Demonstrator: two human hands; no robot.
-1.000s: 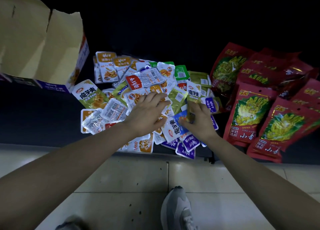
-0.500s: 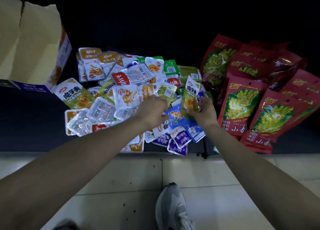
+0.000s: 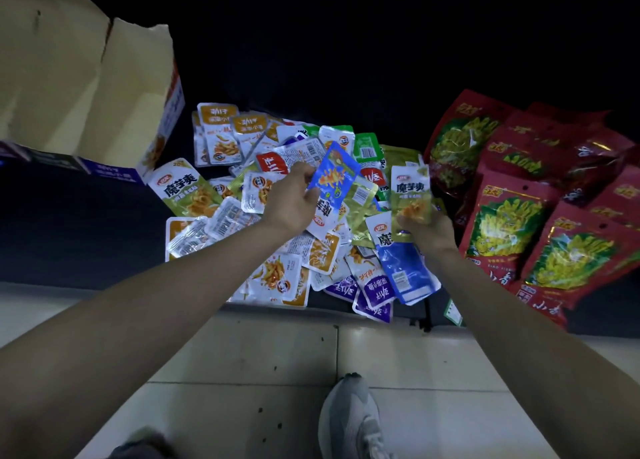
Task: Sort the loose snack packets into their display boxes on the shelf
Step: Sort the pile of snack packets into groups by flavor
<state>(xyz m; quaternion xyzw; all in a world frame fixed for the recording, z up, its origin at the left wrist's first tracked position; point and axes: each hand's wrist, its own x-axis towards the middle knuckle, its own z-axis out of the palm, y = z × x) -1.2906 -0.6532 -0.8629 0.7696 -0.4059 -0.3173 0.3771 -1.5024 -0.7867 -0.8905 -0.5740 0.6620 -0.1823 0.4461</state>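
A: What is the left hand (image 3: 291, 200) doing?

B: It holds a blue packet (image 3: 333, 176) up over the pile. Its fingers (image 3: 304, 174) are curled and pinch the packet's left edge. The packet is tilted. It has a picture of orange snacks on it.

A: And the right hand (image 3: 431, 232)?

B: It holds a green packet (image 3: 410, 195) standing straight up. Its fingers (image 3: 403, 221) pinch the bottom end. The packet has a white top with dark letters.

A: Are the two packets touching?

B: No. They are near each other, with a gap between them.

A: Where are the other packets?

B: They lie in a big messy pile of small packets (image 3: 225, 216) on the dark shelf (image 3: 79, 223), under both hands. Some are orange and white, some purple, some green, some blue. Many lie on top of each other. A few purple ones reach the front edge of the shelf.

A: What is that brown thing on the left?

B: A cardboard display box (image 3: 104, 78). It is to the left of the pile, up high in the picture, and tipped. I cannot tell if anything is inside.

A: And on the right?

B: Big red bags (image 3: 502, 223) with yellow-green pictures. They lie in a heap just beside the pile.

A: What is down low?

B: A pale tiled floor (image 3: 225, 372) and a grey shoe (image 3: 349, 420).
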